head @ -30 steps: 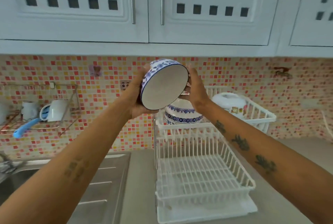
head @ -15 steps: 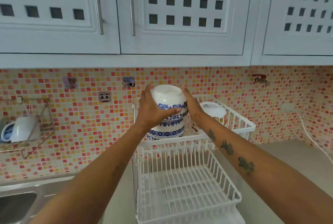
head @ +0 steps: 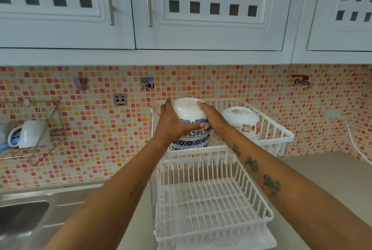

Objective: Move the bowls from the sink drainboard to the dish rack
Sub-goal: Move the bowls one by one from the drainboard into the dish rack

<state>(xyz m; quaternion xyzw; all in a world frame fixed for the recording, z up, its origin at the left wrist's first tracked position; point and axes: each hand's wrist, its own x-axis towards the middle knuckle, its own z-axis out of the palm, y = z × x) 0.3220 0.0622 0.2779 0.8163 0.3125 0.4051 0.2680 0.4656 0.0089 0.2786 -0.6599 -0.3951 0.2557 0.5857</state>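
A white bowl with a blue flower band [head: 188, 112] is upside down on top of another blue-patterned bowl [head: 192, 142] in the upper tier of the white two-tier dish rack [head: 269, 141]. My left hand [head: 173, 127] grips the top bowl's left side. My right hand [head: 213, 118] grips its right side. A white bowl with cartoon prints [head: 242, 122] lies upside down to the right in the same tier. The rack's lower tier [head: 211, 207] holds nothing I can see.
The steel sink and drainboard [head: 60, 203] lie at the lower left. A wire wall shelf [head: 34, 139] holds a white cup on the left. White cabinets [head: 201, 8] hang overhead. Grey countertop [head: 332, 179] extends right, with a white cable along the tiled wall.
The bowl was tilted with its inside facing me; both hands turned it upside down and lowered it onto the blue-patterned bowl in the rack's upper tier.
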